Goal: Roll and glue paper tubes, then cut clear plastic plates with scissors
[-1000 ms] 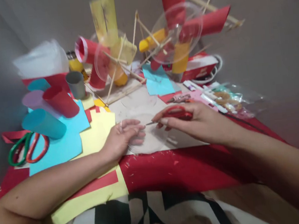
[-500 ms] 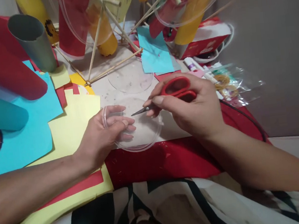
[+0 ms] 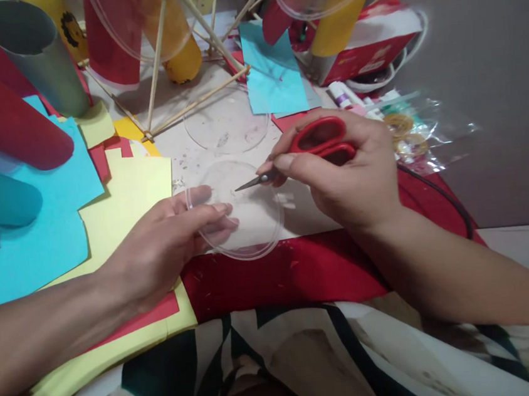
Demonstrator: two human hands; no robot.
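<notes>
My left hand (image 3: 165,243) grips the left rim of a clear round plastic lid (image 3: 252,221), thumb on top and fingers beneath, holding it just above the table. My right hand (image 3: 342,174) is closed on small red-handled scissors (image 3: 322,141). Their shut metal tip points left and sits over the middle of the lid. A second clear disc (image 3: 226,123) lies flat on the table just behind.
Yellow (image 3: 123,206), blue (image 3: 46,240) and red (image 3: 277,275) paper sheets cover the table. Rolled paper tubes (image 3: 5,121) lie at the left. Skewer-stick frames with paper rolls (image 3: 173,50) stand at the back. A plastic bag of small items (image 3: 409,132) lies at the right.
The view has moved in closer. My left hand has lifted the clear lid slightly off the table, and the scissor tip has come over its centre.
</notes>
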